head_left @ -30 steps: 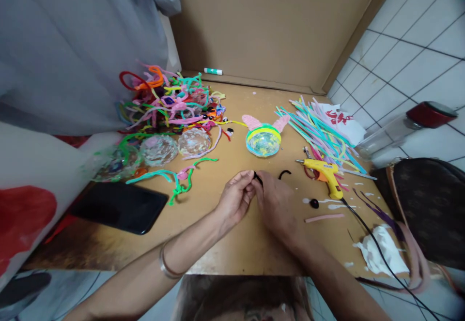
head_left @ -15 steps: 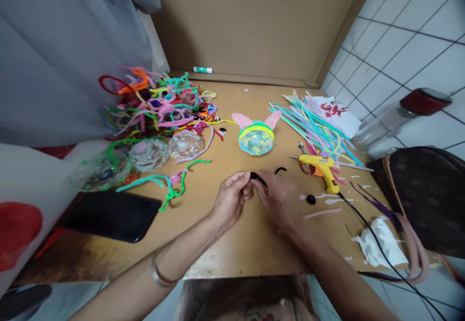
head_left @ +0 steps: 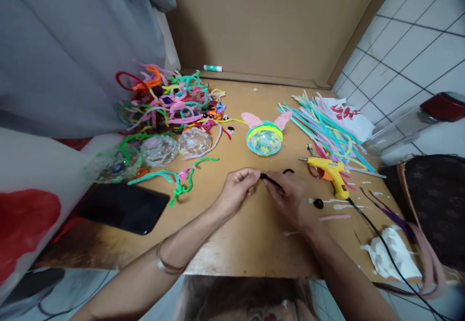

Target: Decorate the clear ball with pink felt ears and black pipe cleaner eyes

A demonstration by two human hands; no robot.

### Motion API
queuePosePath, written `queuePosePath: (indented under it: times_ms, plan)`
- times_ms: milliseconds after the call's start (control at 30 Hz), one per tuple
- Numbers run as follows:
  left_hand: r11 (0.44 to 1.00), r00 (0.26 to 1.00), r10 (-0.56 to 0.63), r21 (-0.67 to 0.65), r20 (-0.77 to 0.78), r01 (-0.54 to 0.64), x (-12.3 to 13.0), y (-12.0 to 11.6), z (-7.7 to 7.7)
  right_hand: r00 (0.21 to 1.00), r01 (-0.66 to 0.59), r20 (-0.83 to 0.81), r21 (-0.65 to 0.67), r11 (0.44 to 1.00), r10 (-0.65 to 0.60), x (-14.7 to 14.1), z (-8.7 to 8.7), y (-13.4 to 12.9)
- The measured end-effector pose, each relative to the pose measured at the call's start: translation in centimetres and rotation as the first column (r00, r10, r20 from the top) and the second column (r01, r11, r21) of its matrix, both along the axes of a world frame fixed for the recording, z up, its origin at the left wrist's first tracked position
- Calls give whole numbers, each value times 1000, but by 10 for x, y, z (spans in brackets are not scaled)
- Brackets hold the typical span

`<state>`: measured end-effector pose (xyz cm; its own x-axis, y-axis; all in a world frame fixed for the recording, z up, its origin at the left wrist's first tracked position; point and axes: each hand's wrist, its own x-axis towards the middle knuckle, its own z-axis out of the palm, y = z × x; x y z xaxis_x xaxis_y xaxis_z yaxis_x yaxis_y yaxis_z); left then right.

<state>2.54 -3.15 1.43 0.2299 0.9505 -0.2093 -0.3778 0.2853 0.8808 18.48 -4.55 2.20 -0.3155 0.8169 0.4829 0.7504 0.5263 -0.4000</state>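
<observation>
Between my two hands runs a black pipe cleaner (head_left: 271,181). My left hand (head_left: 240,185) pinches one end between thumb and fingers. Closed around its middle is my right hand (head_left: 288,196), and a curved tip of the black stem sticks out beyond the knuckles. Just past the hands stands a clear bowl-like dome (head_left: 265,142) with green, yellow and blue bands and two pink ears. To the right of my right hand lies a small black bead-like ball (head_left: 318,204), near a short pink strip (head_left: 334,217).
A yellow glue gun (head_left: 332,171) lies at the right, its cord trailing to the front edge. Pastel pipe cleaners (head_left: 323,127) are behind it. At left are a tangled colourful heap (head_left: 170,100), clear domes (head_left: 195,142) and a black phone (head_left: 125,208). Crumpled tissue (head_left: 392,253) lies front right.
The whole view has shifted, so things appear farther right. My right hand has drawn slightly away from my left along the black pipe cleaner, showing more of it between them.
</observation>
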Motion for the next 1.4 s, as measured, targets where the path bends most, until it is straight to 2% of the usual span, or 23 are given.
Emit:
queuePosePath:
  times_ms: [133,233,333,400,467,567,667,733,933,1167,1400]
  plan:
    - [986,975,31,169,-221,8,-4,2,-1,999,-21,31,-18,1000,22,1,2,0]
    - [944,930,90,328,-357,34,-8,1,7,998,-46,43,-84,995,50,1,6,-1]
    - [890,894,113,444,-434,103,-11,1,13,998,-55,20,-175,983,59,1,9,-1]
    - [872,889,86,465,-450,151,-12,3,14,997,-74,-5,-241,968,75,2,11,-1]
    - [877,898,31,443,-439,186,-13,4,12,992,-120,-61,-296,948,107,3,13,0]
    - [918,917,-51,342,-396,199,-14,5,10,974,-179,-191,-328,928,120,4,15,0]
    - [954,936,-116,226,-331,198,-13,5,8,973,-122,-222,-304,945,55,4,16,0]
    - [962,950,-134,193,-281,193,-12,5,5,979,-78,-202,-274,958,22,2,16,-2]
    - [979,984,-72,178,-163,101,-7,5,-7,994,5,-105,-121,993,-18,-8,11,-7]
    - [990,994,26,139,-105,-11,0,2,-13,983,85,154,92,992,-98,-20,4,-10]
    - [993,990,94,75,-105,-87,8,-3,-19,957,45,270,229,972,-107,-24,5,-9]
